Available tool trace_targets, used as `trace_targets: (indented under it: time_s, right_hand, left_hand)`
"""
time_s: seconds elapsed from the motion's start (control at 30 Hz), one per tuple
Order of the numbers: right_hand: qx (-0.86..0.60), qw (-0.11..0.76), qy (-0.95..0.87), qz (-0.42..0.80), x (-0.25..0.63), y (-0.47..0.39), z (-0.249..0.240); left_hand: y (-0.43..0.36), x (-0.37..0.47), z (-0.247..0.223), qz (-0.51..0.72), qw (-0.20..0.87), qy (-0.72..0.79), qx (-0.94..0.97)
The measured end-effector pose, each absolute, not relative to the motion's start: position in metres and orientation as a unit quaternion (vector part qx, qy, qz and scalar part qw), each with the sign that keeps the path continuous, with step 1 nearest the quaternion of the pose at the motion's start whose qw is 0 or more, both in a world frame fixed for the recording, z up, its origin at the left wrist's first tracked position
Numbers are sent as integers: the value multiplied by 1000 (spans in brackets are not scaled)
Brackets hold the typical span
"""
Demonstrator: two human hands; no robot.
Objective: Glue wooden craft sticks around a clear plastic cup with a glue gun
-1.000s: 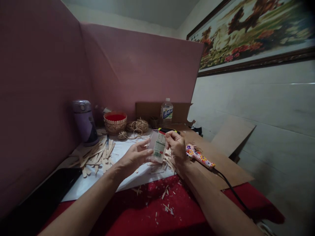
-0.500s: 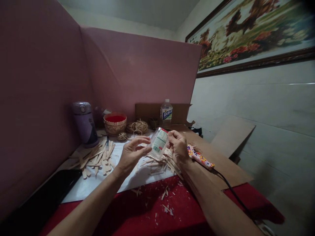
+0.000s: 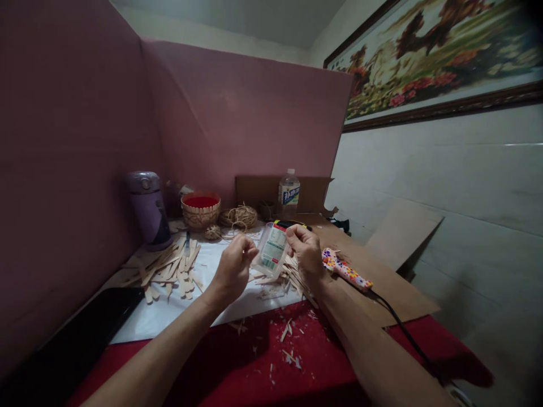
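Observation:
A clear plastic packet with a white, green and red printed label is held up over the table in the head view. My right hand pinches its right edge between thumb and fingers. At the packet's left side, my left hand is closed with curled fingertips close to the edge; whatever they pinch, if anything, cannot be made out. Beneath the packet lie wooden craft sticks, partly hidden by my right hand. A yellow and black tool shows just behind that hand.
More craft sticks are heaped at left, near a purple flask. A stick-covered bowl with red inside, twine and a bottle stand behind. At right, a flower-patterned glue gun trails its cord over cardboard.
My left hand has gone from spread fingers to a closed grip by the packet's left edge. The packet stays in my right hand. The view has shifted slightly.

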State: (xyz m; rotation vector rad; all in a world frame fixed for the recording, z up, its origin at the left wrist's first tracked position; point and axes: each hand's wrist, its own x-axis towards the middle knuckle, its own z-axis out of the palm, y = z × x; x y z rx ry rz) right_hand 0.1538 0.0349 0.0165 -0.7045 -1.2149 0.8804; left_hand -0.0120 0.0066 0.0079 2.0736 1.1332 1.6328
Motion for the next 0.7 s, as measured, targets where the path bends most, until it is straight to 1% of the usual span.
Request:
trace_targets:
  time_s: [0.1, 0.17, 0.33, 0.57, 0.63, 0.7]
  right_hand:
    - [-317, 675, -534, 397, 155, 38, 15]
    - [-320, 675, -528, 403, 157, 40, 14]
    - [-321, 671, -527, 411, 158, 41, 13]
    - [-315, 650, -545, 426, 154, 35, 13]
    - [-315, 650, -544, 427, 154, 36, 12]
    - [-316, 652, -540, 429, 155, 38, 11]
  left_hand:
    - [6, -13, 10, 586, 215, 391, 676]
    - [3, -13, 14, 590, 235, 376, 674]
    - [-1, -12, 19, 585, 188, 334, 715]
    - [2, -13, 11, 533, 77, 356, 764]
    - [3, -13, 10, 531, 75, 370, 759]
    - [3, -13, 10, 549, 103, 379, 738]
